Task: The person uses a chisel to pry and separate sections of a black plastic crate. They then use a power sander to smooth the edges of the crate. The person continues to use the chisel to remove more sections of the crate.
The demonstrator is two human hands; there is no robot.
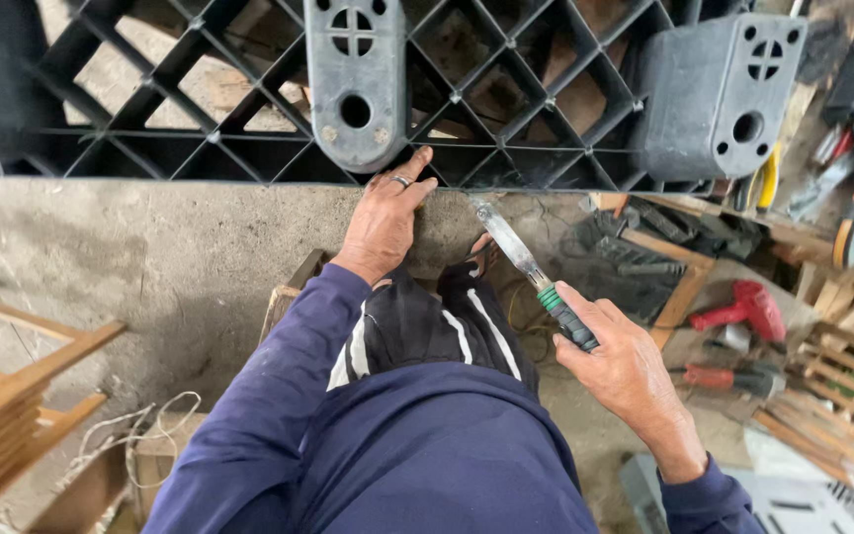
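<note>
A black plastic pallet (200, 129) with a diamond-grid underside stands on its edge across the top of the view, showing grey feet (356, 79). My left hand (385, 220), with a ring on one finger, rests flat against the pallet's lower edge, fingers apart. My right hand (625, 371) grips the green-and-black handle of a flat-bladed knife (516, 249). Its blade tip points up toward the pallet's lower edge, just right of my left hand. I wear a dark blue long-sleeved top and dark trousers with white stripes.
A rough concrete floor (150, 257) lies below the pallet. Wooden frame pieces (12, 396) sit at the left. At the right are a red power drill (743, 309), pliers, other hand tools and wooden slats (832, 386). A white cord (140, 435) lies at lower left.
</note>
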